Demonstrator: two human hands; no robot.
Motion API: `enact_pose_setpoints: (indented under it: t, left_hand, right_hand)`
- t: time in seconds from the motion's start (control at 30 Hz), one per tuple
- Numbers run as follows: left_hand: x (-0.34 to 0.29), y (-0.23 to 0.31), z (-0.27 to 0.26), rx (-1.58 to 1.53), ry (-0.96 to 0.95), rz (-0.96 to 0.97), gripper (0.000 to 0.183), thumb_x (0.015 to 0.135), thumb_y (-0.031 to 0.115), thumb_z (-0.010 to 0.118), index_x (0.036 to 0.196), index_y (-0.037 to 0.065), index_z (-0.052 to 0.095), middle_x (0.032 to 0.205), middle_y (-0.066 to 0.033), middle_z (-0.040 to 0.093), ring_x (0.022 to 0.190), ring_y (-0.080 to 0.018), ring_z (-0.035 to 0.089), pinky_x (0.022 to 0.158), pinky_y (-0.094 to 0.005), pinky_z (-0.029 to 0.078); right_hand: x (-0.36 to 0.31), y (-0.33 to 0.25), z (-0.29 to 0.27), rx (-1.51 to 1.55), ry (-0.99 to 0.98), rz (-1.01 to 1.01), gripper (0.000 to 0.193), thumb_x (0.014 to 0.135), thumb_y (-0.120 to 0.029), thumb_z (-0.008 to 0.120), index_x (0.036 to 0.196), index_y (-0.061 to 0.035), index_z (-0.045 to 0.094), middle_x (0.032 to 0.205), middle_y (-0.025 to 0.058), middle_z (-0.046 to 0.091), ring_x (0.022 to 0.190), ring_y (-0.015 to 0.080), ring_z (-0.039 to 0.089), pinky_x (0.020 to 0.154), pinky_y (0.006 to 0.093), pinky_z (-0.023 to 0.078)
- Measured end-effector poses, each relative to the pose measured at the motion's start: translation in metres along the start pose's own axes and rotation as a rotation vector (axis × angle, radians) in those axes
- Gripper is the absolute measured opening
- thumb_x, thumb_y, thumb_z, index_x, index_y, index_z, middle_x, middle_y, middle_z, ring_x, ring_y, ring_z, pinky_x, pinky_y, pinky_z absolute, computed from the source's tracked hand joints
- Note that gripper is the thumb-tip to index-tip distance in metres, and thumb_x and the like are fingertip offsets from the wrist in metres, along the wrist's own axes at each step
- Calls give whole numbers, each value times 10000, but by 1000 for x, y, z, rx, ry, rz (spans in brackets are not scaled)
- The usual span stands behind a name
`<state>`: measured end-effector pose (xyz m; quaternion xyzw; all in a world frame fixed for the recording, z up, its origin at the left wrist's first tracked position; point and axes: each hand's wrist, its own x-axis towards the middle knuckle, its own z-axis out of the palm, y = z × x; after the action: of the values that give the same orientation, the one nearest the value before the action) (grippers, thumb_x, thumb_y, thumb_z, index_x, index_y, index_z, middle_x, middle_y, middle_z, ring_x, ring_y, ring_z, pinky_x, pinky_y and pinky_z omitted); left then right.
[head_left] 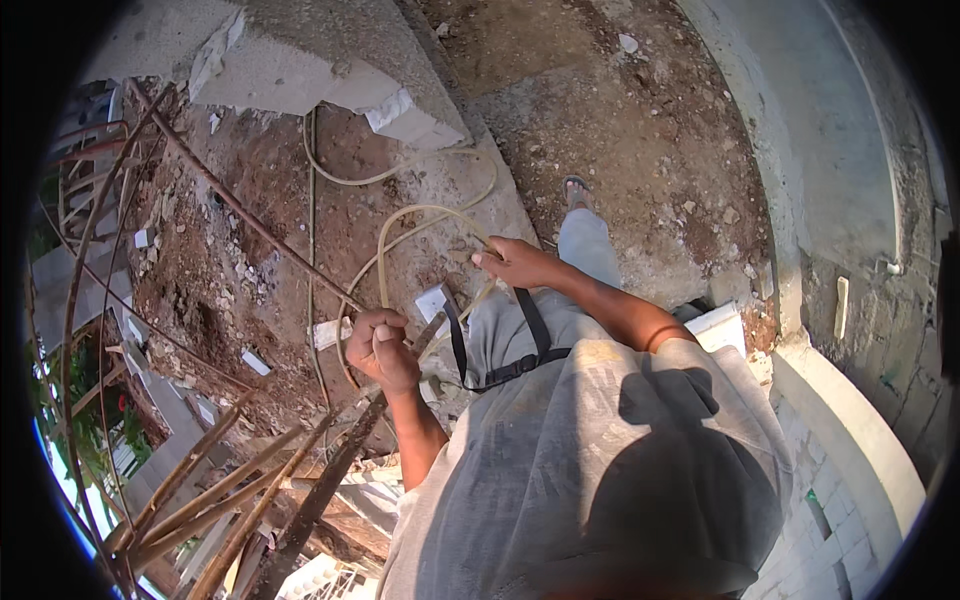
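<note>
A pale yellow hose (420, 208) arches between my two hands. My left hand (383, 352) is closed in a fist around one side of the loop. Higher and to the right, my right hand (522, 266) is closed on the other side. More of the hose winds over the ground ahead, partly beside a broken concrete block. A rusty steel bar (235, 205) slants down toward my left fist; whether it touches the fist I cannot tell. Black straps with a buckle (515, 368) hang across my front, just below my right hand.
Broken concrete (325, 75) juts in at the upper left. Wooden poles (215, 500) and bent steel bars stand at the left. A concrete wall (835, 150) curves along the right. Reddish dirt with rubble (640, 130) covers the ground around my sandalled foot (577, 190).
</note>
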<state>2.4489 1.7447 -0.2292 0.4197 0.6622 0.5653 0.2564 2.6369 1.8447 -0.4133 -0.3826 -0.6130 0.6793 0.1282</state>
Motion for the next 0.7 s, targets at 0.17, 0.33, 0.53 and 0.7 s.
enact_pose_setpoints:
  t: [0.17, 0.33, 0.53, 0.7]
  left_hand:
    - [-33, 75, 65, -315, 295, -28, 478, 946, 417, 595, 795, -36, 602, 589, 11, 400, 494, -76, 307, 518, -281, 291]
    - [-100, 116, 80, -422, 686, 61, 448, 940, 397, 583, 779, -19, 622, 595, -5, 443, 505, -79, 323, 528, -281, 295]
    - [-165, 96, 178, -614, 759, -12, 452, 979, 410, 553, 765, 22, 645, 701, -22, 598, 601, -99, 503, 560, -283, 394]
    - [-224, 98, 268, -461, 742, 39, 388, 930, 381, 571, 771, 33, 635, 686, -20, 605, 601, -98, 511, 541, -295, 401]
  right_hand:
    - [5, -25, -67, -167, -334, 59, 522, 1060, -503, 498, 871, -25, 594, 724, 68, 595, 690, 195, 592, 665, 387, 488]
    - [10, -29, -160, -654, -634, -92, 537, 1054, -486, 519, 916, 22, 624, 686, 126, 570, 707, 207, 610, 652, 420, 475]
    - [78, -78, -387, -1046, -721, 128, 545, 1090, -456, 460, 795, -5, 537, 659, -1, 471, 646, 134, 401, 584, 377, 375]
    - [29, -138, -267, -1246, -574, -403, 494, 1083, -440, 491, 898, 14, 549, 680, 96, 491, 636, 185, 408, 592, 408, 403]
